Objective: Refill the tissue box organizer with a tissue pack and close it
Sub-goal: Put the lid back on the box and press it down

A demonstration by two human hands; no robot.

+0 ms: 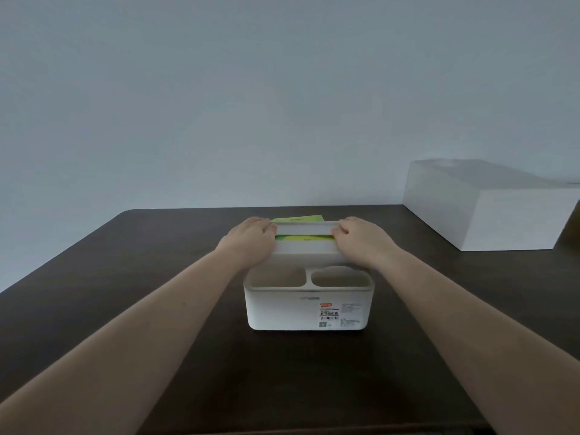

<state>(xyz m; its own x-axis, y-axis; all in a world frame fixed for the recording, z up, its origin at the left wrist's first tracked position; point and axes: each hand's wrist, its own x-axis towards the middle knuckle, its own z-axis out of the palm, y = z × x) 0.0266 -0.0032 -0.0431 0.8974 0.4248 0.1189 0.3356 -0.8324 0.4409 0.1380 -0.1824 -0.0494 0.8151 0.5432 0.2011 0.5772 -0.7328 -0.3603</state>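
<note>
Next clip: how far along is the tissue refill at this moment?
Done: the green tissue pack already sits in the white organizer, showing through the lid's slot and behind it. In hand: the left hand and right hand each hold one end of the lid, setting it on. Left: whether the lid is fully seated cannot be told; the hands must let go.

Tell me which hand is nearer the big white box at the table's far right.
Right. The right hand grips the organizer lid's right end, on the side facing the white box; the left hand holds the lid's left end, farther away.
</note>
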